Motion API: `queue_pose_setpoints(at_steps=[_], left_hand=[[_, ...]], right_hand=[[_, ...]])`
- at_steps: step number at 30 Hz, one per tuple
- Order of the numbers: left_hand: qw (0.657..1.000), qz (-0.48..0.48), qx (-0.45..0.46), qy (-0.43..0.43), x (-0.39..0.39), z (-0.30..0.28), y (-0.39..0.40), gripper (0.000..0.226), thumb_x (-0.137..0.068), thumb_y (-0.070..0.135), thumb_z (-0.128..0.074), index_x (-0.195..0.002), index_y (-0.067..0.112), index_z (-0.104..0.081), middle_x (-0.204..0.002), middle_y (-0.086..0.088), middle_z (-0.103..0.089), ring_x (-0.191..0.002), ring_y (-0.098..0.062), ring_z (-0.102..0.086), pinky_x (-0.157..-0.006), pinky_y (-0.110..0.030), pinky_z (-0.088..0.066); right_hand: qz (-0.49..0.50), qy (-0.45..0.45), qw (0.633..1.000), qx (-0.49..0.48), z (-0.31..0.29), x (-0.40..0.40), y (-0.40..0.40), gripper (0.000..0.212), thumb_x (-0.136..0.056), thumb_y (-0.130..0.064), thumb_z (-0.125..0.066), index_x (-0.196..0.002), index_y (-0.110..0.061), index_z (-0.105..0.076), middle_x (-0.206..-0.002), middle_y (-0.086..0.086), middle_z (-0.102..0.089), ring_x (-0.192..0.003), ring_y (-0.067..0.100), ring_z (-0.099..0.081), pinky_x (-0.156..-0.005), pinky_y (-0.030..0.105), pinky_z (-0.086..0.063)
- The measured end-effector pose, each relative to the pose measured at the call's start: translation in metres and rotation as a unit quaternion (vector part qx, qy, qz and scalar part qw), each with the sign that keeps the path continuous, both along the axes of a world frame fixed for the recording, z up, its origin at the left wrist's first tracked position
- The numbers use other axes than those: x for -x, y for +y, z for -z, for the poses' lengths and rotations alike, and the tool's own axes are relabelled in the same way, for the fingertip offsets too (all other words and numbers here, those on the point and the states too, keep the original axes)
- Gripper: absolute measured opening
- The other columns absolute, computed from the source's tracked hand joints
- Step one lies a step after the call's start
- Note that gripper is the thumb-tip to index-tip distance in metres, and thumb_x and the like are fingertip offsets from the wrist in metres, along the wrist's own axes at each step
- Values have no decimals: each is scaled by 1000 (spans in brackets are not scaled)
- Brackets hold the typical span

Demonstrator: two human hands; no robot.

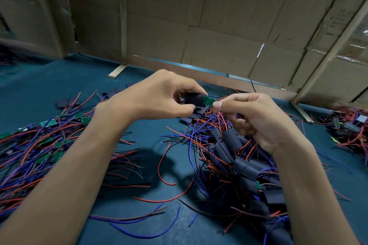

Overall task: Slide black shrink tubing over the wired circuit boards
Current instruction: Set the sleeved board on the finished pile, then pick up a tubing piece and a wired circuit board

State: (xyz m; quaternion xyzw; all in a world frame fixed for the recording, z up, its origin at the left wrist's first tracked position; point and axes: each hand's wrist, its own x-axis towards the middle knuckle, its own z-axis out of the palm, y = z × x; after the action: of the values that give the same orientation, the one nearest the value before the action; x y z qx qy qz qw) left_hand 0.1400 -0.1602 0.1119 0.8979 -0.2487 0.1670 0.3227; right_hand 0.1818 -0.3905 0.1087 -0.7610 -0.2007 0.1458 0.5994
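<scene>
Two bare hands are meeting above a teal work surface (pixel 151 145) strewn with red and blue wires. The left hand (pixel 157 95) is pinching a piece of black shrink tubing (pixel 194 100) between thumb and curled fingers, while the right hand (pixel 253 117) is gripping the far end of a small green circuit board (pixel 209 101) at its fingertips; the tubing's open end is touching the board's left edge, with most of the board showing bare. Lying to the near right is a heap of sleeved boards (pixel 245 167) tangled in wires, and spreading across the left is a pile of bare green boards (pixel 49 137) with their leads. Cardboard panels (pixel 199 16) are standing along the far edge.
</scene>
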Motion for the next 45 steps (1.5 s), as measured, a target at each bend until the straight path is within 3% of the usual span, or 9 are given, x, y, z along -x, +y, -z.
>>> queue_pose_setpoints(at_steps=[4, 7, 11, 14, 19, 25, 33, 39, 45], left_hand=[[1000, 14, -2, -22, -2, 3, -3, 37, -83, 2, -72, -117, 15, -74, -100, 5, -76, -93, -8, -71, -88, -27, -53], [1000, 22, 11, -18, -5, 6, -2, 37, -85, 2, -71, -119, 15, -73, -100, 9, -76, -93, 2, -69, -87, -15, -50], [999, 27, 18, -31, -6, 9, -3, 38, -84, 3, -72, -120, 15, -73, -102, 9, -76, -96, 2, -69, -91, -19, -52], [998, 19, 1, -53, -7, 11, -3, 40, -82, 6, -72, -121, 16, -72, -103, 9, -76, -97, 5, -68, -90, -18, -51], [996, 10, -31, -77, -8, 14, -7, 46, -83, 15, -69, -130, 15, -68, -112, 5, -74, -103, -1, -67, -93, -23, -51], [991, 13, -60, -121, -6, 14, -12, 48, -83, 17, -65, -130, 9, -66, -106, -2, -72, -95, -15, -67, -88, -30, -52], [987, 27, -88, -132, -8, 16, -23, 47, -84, 7, -70, -131, 5, -65, -98, -9, -71, -87, -26, -68, -80, -39, -53], [988, 13, -61, -139, -7, 15, -19, 46, -87, 8, -69, -132, 4, -63, -96, -6, -67, -85, -16, -60, -80, -20, -43], [993, 18, -44, -108, 1, 13, -22, 54, -91, 12, -68, -143, 7, -53, -115, -5, -69, -107, -18, -61, -92, -18, -40]], right_hand=[[21, -68, 997, 20, -1, 3, 0, 19, -73, -31, -88, -77, -15, -79, -54, -5, -51, -42, 6, -32, -38, 15, -25], [23, -172, 984, 42, -2, 6, 0, 10, -80, -24, -85, -75, -18, -80, -56, -7, -61, -48, 2, -45, -49, 10, -34], [11, -256, 963, 85, -4, 9, -2, 10, -84, -22, -83, -75, -20, -79, -50, -9, -49, -50, 2, -38, -49, 14, -28], [9, -307, 945, 112, -5, 10, -4, 8, -84, -21, -83, -77, -22, -79, -57, 1, -58, -55, 4, -45, -54, 21, -34], [15, -377, 919, 116, -4, 12, -5, 3, -83, -21, -82, -82, -22, -79, -65, -9, -55, -60, 7, -47, -61, 23, -37], [15, -298, 951, 82, -5, 8, -6, 10, -85, -19, -82, -75, -18, -78, -51, -12, -44, -51, 6, -36, -51, 18, -27], [31, -156, 986, 39, -1, 2, -4, 15, -84, -27, -82, -77, -15, -77, -58, 0, -54, -48, 11, -34, -44, 20, -28], [15, -102, 994, -24, 2, -2, -2, 13, -78, -32, -78, -79, -19, -76, -57, -3, -53, -50, 7, -41, -44, 15, -34], [-23, -90, 995, -43, 3, -5, 0, 45, -65, -53, -90, -84, -15, -76, -62, 3, -53, -55, 11, -43, -48, 19, -33]])
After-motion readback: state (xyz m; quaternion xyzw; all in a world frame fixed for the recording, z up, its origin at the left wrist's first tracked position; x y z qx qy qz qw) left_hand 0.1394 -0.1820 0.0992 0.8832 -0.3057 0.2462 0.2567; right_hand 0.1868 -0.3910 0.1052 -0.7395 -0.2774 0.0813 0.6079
